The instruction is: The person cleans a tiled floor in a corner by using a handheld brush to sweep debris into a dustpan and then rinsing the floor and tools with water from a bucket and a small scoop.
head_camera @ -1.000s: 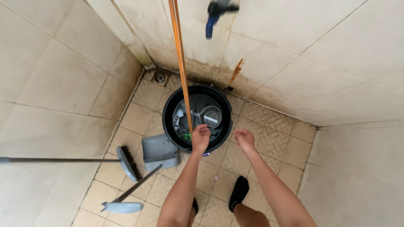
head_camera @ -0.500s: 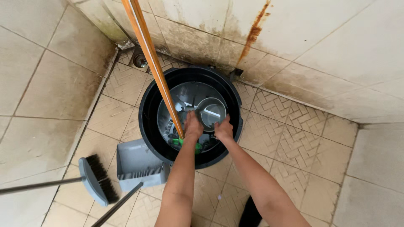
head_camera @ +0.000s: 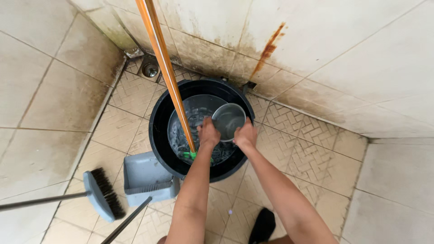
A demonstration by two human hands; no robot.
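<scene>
A black bucket (head_camera: pixel 156 131) stands in the tiled corner with rippling water inside. An orange mop pole (head_camera: pixel 165 68) leans out of it, its green fitting (head_camera: pixel 190 156) at the water. A round metal scoop (head_camera: pixel 228 119) is tilted above the water. My left hand (head_camera: pixel 209 134) is closed at the scoop's left side, just right of the pole, where its handle is hidden. Against the scoop's right rim, my right hand (head_camera: pixel 246 134) grips it.
A grey dustpan (head_camera: pixel 144 174) lies against the bucket's near left side. A grey brush (head_camera: pixel 101 194) and a dark stick (head_camera: pixel 129 219) lie further left. A floor drain (head_camera: pixel 150 70) sits in the corner. My black-socked foot (head_camera: pixel 264 223) is below the bucket.
I have leaned closer. Both hands went from the bucket's near rim into it and lifted the scoop, which lay flat before; the water now ripples.
</scene>
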